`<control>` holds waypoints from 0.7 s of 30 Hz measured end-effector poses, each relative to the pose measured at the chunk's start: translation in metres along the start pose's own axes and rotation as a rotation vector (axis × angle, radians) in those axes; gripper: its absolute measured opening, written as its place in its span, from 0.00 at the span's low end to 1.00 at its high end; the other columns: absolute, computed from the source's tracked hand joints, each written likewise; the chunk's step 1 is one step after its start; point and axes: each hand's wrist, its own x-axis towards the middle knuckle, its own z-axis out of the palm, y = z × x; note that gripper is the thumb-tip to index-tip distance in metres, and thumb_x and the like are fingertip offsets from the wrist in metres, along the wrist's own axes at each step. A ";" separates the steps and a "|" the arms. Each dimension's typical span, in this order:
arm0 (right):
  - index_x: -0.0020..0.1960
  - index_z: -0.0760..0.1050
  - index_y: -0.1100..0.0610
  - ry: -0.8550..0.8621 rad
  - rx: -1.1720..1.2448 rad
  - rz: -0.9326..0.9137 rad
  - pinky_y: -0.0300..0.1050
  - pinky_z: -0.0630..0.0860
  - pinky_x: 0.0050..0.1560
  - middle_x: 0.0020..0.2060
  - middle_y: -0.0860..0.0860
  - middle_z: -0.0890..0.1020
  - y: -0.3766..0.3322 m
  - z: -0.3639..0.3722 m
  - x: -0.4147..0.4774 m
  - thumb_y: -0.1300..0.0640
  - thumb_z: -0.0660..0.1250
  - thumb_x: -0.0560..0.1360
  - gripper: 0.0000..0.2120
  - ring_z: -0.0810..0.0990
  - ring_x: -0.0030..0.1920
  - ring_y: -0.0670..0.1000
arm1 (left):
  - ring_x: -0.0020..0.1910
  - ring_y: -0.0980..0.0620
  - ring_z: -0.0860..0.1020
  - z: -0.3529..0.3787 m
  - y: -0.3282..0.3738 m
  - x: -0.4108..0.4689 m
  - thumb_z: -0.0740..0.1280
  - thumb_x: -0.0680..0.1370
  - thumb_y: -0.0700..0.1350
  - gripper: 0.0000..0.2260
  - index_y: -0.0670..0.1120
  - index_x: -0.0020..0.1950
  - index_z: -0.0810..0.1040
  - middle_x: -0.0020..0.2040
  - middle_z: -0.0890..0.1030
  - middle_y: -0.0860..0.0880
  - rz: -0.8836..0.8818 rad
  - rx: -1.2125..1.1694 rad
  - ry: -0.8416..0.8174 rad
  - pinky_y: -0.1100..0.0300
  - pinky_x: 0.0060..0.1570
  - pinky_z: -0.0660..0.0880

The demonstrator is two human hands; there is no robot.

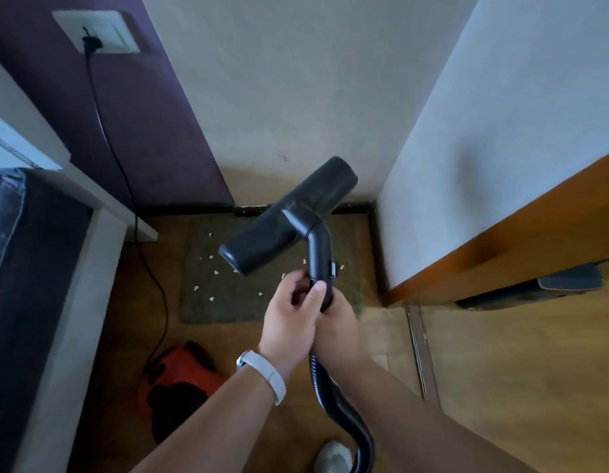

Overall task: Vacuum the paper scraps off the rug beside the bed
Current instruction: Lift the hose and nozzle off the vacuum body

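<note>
The left hand point(289, 319) and right hand point(340, 324) gripped the vacuum wand point(318, 250), nozzle point(289, 213) raised, while paper scraps point(211, 298) littered the rug point(228, 310) beyond them, vacuuming seemingly not yet begun.

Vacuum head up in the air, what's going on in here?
A person holds the black vacuum tube with both bare hands. The left grip, with a white wristband, and the right grip are curled round it. The floor head is lifted above the green rug, not touching it. White paper scraps lie scattered on the rug, not yet picked up. The red vacuum body sits on the floor, its cord plugged into the wall socket.
</note>
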 end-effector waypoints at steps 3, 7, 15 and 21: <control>0.47 0.79 0.52 -0.026 0.023 0.060 0.33 0.76 0.35 0.38 0.47 0.85 0.009 0.027 0.010 0.53 0.67 0.76 0.04 0.83 0.37 0.40 | 0.50 0.63 0.82 -0.022 -0.029 -0.005 0.64 0.83 0.47 0.07 0.55 0.58 0.79 0.49 0.85 0.59 -0.114 -0.137 0.033 0.67 0.50 0.76; 0.50 0.78 0.50 -0.146 -0.175 0.070 0.37 0.77 0.38 0.38 0.46 0.84 0.036 0.065 -0.001 0.45 0.67 0.76 0.09 0.82 0.38 0.39 | 0.49 0.59 0.83 -0.060 -0.058 -0.009 0.64 0.82 0.47 0.08 0.49 0.59 0.79 0.50 0.85 0.51 -0.176 -0.178 0.139 0.67 0.47 0.77; 0.48 0.75 0.48 -0.285 -0.353 0.073 0.37 0.72 0.30 0.37 0.49 0.84 0.046 0.105 -0.034 0.48 0.68 0.75 0.05 0.81 0.34 0.45 | 0.36 0.54 0.79 -0.110 -0.058 0.010 0.66 0.79 0.59 0.20 0.42 0.43 0.79 0.35 0.80 0.48 -0.236 0.020 0.349 0.61 0.37 0.74; 0.43 0.74 0.51 -0.307 -0.345 0.123 0.44 0.68 0.28 0.27 0.47 0.76 0.041 0.102 -0.030 0.51 0.67 0.72 0.05 0.72 0.24 0.44 | 0.29 0.53 0.76 -0.109 -0.047 0.023 0.66 0.78 0.61 0.22 0.43 0.38 0.78 0.30 0.77 0.49 -0.310 0.081 0.313 0.60 0.30 0.69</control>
